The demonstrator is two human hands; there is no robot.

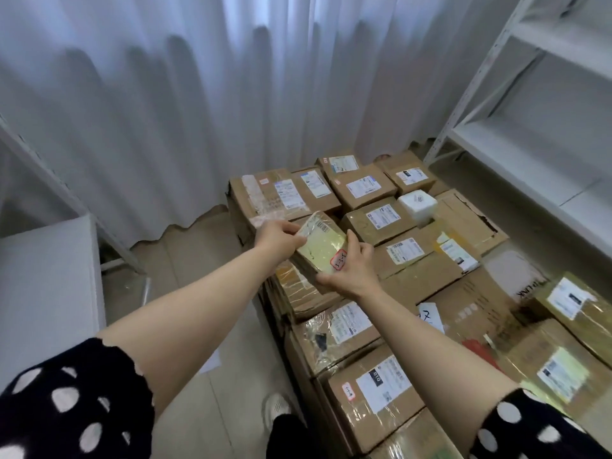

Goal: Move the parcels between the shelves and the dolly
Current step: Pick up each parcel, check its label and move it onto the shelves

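A small tape-wrapped yellowish parcel (323, 245) with a barcode label and a red-edged tag is held over the left edge of the stack. My left hand (276, 238) grips its far left corner. My right hand (352, 268) grips its near right edge by the tag. Below and to the right lie several brown cardboard parcels (374, 389) with white labels, packed tightly in rows; the dolly under them is hidden. White metal shelves (530, 147) stand at the right with bare boards.
A white curtain (165, 111) hangs behind the stack. Another white shelf unit (49, 270) stands at the left, with a strip of tiled floor (215, 326) between it and the parcels. A small white box (418, 202) sits among the far parcels.
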